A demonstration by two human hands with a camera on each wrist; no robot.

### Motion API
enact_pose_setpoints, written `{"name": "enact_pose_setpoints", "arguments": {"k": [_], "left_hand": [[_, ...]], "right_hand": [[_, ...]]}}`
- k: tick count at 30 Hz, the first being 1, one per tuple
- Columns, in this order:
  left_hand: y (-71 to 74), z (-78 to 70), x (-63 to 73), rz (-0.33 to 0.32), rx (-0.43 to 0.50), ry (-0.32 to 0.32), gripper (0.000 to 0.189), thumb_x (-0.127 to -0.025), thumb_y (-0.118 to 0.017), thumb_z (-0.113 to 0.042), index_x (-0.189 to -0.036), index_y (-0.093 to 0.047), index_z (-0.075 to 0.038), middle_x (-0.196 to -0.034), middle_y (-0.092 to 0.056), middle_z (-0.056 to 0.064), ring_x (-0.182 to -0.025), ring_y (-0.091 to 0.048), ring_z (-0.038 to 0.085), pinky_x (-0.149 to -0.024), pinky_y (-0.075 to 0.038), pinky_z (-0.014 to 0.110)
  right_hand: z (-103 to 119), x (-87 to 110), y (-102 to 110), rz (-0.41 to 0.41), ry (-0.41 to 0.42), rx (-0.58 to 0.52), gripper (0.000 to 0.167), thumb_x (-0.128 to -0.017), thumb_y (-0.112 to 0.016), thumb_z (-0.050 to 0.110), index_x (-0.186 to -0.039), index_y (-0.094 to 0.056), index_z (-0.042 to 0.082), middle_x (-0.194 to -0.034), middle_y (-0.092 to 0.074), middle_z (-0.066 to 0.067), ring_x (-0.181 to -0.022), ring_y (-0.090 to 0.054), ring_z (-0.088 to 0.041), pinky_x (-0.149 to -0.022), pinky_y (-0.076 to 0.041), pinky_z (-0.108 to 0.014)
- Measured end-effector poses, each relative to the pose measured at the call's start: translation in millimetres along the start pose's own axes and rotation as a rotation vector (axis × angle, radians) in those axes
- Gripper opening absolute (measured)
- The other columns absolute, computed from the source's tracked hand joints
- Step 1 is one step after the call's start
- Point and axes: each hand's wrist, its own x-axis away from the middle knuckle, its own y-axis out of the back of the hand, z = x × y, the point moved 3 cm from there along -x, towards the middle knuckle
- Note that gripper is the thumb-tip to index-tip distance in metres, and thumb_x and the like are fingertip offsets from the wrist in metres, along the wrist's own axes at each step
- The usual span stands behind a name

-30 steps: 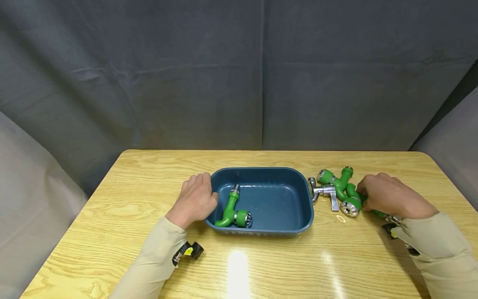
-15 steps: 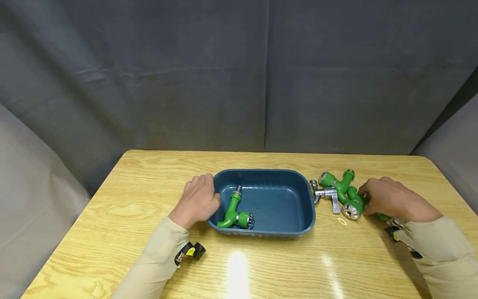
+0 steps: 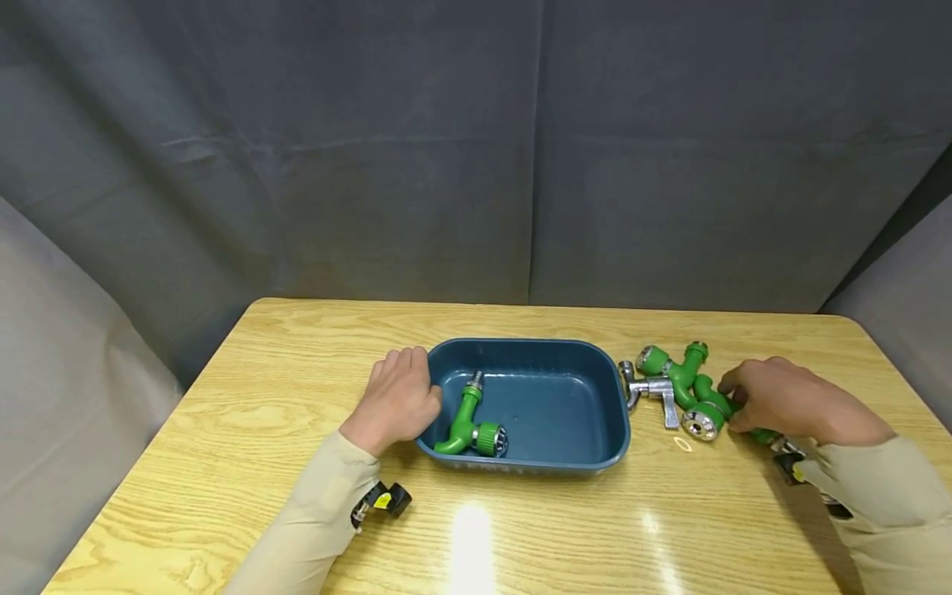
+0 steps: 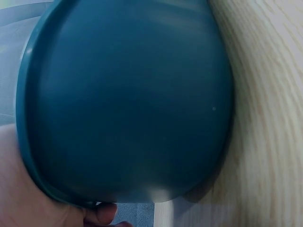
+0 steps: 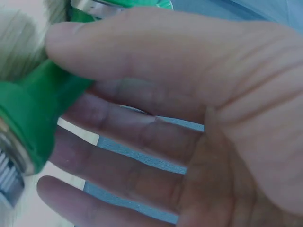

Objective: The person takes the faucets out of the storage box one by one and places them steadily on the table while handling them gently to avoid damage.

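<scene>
In the head view my left hand (image 3: pixel 397 401) grips the left end of a blue plastic bin (image 3: pixel 550 413). The left wrist view has the bin's outer wall (image 4: pixel 128 104) filling most of it, with fingers at the rim. One green tap (image 3: pixel 463 421) lies inside the bin. On the right, my right hand (image 3: pixel 792 402) pinches a second green tap (image 3: pixel 714 403), its chrome-faced knob toward the bin. In the right wrist view this tap's body (image 5: pixel 40 101) sits between thumb and forefinger, threaded end at lower left; the other fingers extend below it.
Beside the bin's right end lies a chrome tap (image 3: pixel 654 388). Another green tap (image 3: pixel 680 376) lies behind it, against the one in my right hand. The wooden table (image 3: pixel 565 537) runs back to a grey curtain (image 3: pixel 372 165).
The view has shifted slightly, so everything sits a little lower and further right. Both hands keep nearly the same places on the bin and the green tap.
</scene>
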Motion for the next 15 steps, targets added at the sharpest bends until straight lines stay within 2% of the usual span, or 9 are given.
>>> {"name": "enact_pose_setpoints", "arguments": {"k": [4, 7, 11, 15], "left_hand": [[-0.8, 0.3, -0.1, 0.001, 0.001, 0.002, 0.022, -0.094, -0.049, -0.023, -0.102, -0.049, -0.003, -0.098, -0.051, 0.011, -0.093, -0.044, 0.028, -0.082, -0.035, 0.038], [-0.6, 0.3, -0.1, -0.004, 0.001, -0.001, 0.022, -0.093, -0.049, -0.023, -0.102, -0.049, -0.003, -0.097, -0.051, 0.011, -0.093, -0.044, 0.028, -0.082, -0.036, 0.038], [0.1, 0.2, -0.1, -0.011, 0.004, -0.004, 0.022, -0.092, -0.049, -0.023, -0.101, -0.049, -0.003, -0.097, -0.051, 0.011, -0.093, -0.045, 0.028, -0.082, -0.036, 0.038], [0.5, 0.2, 0.0, -0.006, 0.002, -0.003, 0.022, -0.093, -0.049, -0.023, -0.102, -0.049, -0.003, -0.097, -0.051, 0.011, -0.093, -0.044, 0.028, -0.082, -0.035, 0.037]], "right_hand": [[-0.1, 1.0, 2.8, 0.002, -0.001, -0.002, 0.027, -0.081, -0.082, 0.015, -0.106, -0.074, 0.006, -0.092, -0.073, -0.002, -0.074, -0.058, -0.016, -0.064, -0.046, -0.033], [-1.7, 2.9, 6.4, 0.017, -0.029, -0.014, 0.040, -0.084, -0.079, 0.014, -0.120, -0.071, -0.003, -0.105, -0.076, -0.014, -0.087, -0.069, -0.027, -0.069, -0.054, -0.039], [-2.1, 5.7, 10.8, 0.020, -0.053, 0.003, 0.050, -0.087, -0.075, 0.014, -0.129, -0.064, -0.010, -0.114, -0.074, -0.022, -0.100, -0.070, -0.041, -0.075, -0.057, -0.048], [3.0, 8.2, 13.5, -0.011, -0.050, 0.045, 0.049, -0.087, -0.076, 0.016, -0.129, -0.064, -0.009, -0.112, -0.075, -0.019, -0.097, -0.070, -0.038, -0.074, -0.056, -0.048]]}}
